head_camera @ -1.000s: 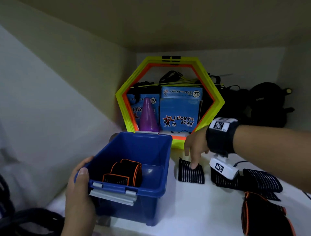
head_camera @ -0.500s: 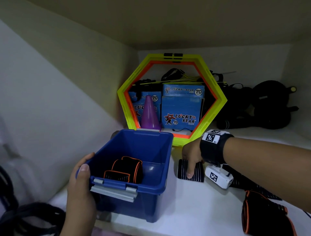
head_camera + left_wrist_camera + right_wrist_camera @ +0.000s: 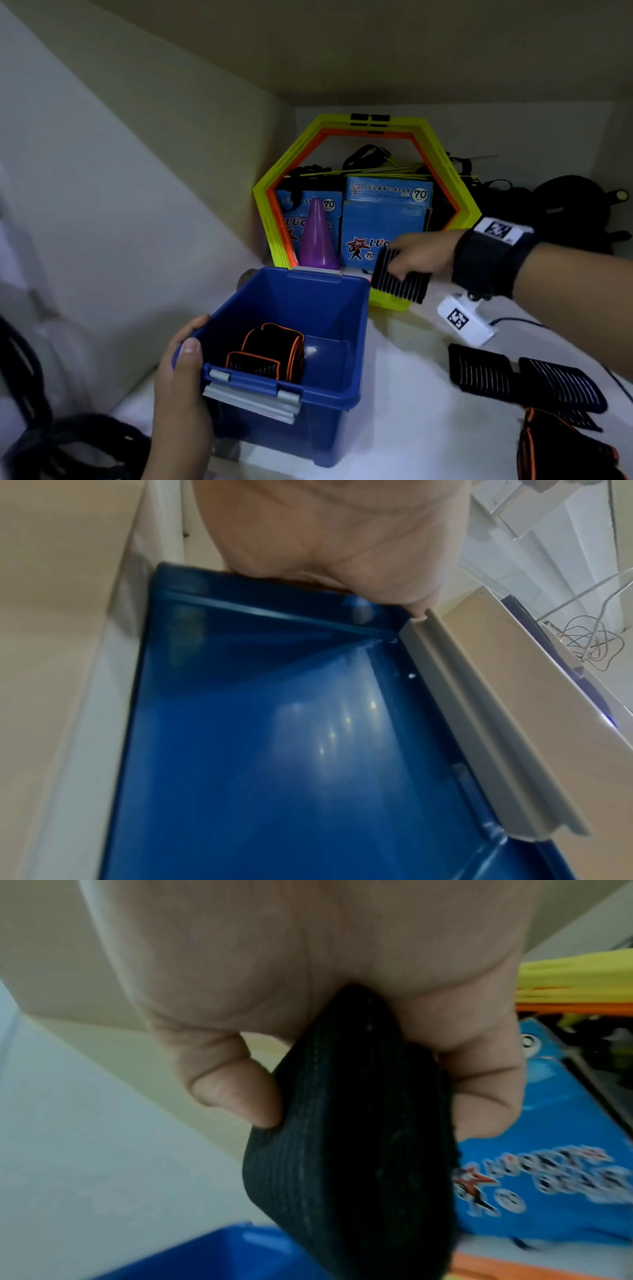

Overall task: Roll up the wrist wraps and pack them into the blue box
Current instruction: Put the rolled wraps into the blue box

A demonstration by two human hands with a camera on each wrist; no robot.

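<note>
The open blue box point(image 3: 346, 387) stands on the white shelf, with a rolled black wrap edged in orange point(image 3: 270, 353) inside. My left hand point(image 3: 181, 387) grips its near left corner; the left wrist view shows the blue box wall point(image 3: 274, 723) under my palm. My right hand point(image 3: 416, 255) holds a folded black striped wrist wrap point(image 3: 399, 281) in the air just beyond the box's far right corner. In the right wrist view the thumb and fingers pinch that wrist wrap point(image 3: 349, 1137).
Two more black striped wraps point(image 3: 524, 380) and an orange-edged one point(image 3: 561, 452) lie at the right. Behind the box stand a yellow-orange hexagon frame point(image 3: 274, 212), a purple cone point(image 3: 317, 236) and blue Lucky Star cartons point(image 3: 387, 209). Black gear point(image 3: 568, 209) fills the back right.
My right hand has lifted the striped wrap off the shelf and carried it up beside the box's far right corner. The left hand stays on the box.
</note>
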